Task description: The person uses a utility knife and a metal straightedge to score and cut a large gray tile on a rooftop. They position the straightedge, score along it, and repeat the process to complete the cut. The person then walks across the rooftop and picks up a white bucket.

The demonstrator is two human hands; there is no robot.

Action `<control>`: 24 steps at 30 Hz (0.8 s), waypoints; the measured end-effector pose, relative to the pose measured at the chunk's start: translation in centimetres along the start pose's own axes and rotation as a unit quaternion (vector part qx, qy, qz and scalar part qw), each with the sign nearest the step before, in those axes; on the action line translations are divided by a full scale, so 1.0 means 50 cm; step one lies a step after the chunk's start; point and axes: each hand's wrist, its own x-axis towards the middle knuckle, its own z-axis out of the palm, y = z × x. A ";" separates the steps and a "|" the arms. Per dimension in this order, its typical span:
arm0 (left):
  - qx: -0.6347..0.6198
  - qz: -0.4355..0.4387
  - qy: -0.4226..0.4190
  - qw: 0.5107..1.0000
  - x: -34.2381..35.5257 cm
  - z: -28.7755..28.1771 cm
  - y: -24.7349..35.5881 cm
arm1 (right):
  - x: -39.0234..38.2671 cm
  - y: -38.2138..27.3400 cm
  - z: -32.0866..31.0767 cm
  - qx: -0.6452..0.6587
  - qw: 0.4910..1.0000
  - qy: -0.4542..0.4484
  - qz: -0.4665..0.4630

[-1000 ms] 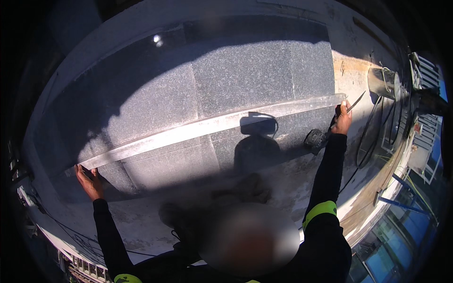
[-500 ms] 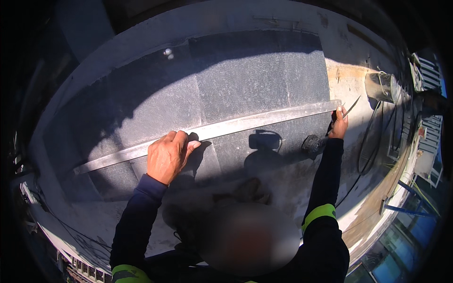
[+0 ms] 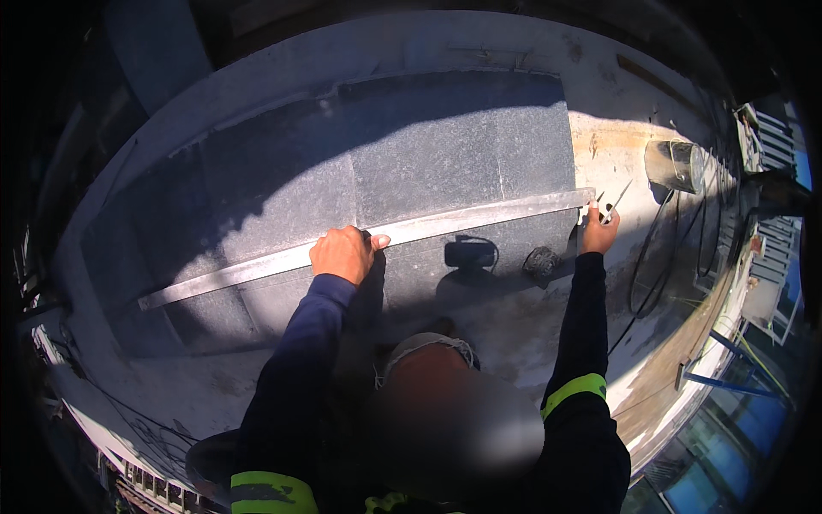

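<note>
A long pale metal straightedge [image 3: 479,212] lies across dark grey slabs [image 3: 428,158], slanting up to the right. Near its middle, my left hand [image 3: 344,254] is closed over the bar, thumb pointing right along the near edge. At the bar's right end is my right hand [image 3: 598,231], closed around a thin pointed tool [image 3: 614,204], with fingers touching the end of the bar. How the tool's handle sits in the palm is hidden. A dark round lumpy object [image 3: 541,265] sits on the near side of the bar, left of my right forearm.
Right of the slabs, a cylindrical container [image 3: 675,165] stands on pale concrete [image 3: 604,137]. Black cables [image 3: 655,274] loop below it. A person's head in a light cap [image 3: 428,347] shows at the bottom centre. Blue metal bars [image 3: 736,381] and white railings [image 3: 775,141] border the right side.
My left hand has slid right along the straightedge toward its middle. My right hand remains at the bar's right end. The whole view has shifted slightly, and the cap has come into sight.
</note>
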 end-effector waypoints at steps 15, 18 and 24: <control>-0.002 -0.036 0.027 0.999 -0.007 -0.003 -0.021 | -0.168 -0.510 0.072 -0.369 0.586 -0.529 -0.490; -0.007 -0.032 0.009 0.999 -0.003 -0.004 -0.012 | -0.167 -0.490 0.100 -0.372 0.555 -0.516 -0.536; -0.013 -0.042 0.022 0.999 -0.010 -0.003 -0.018 | -0.189 -0.516 0.112 -0.370 0.527 -0.524 -0.557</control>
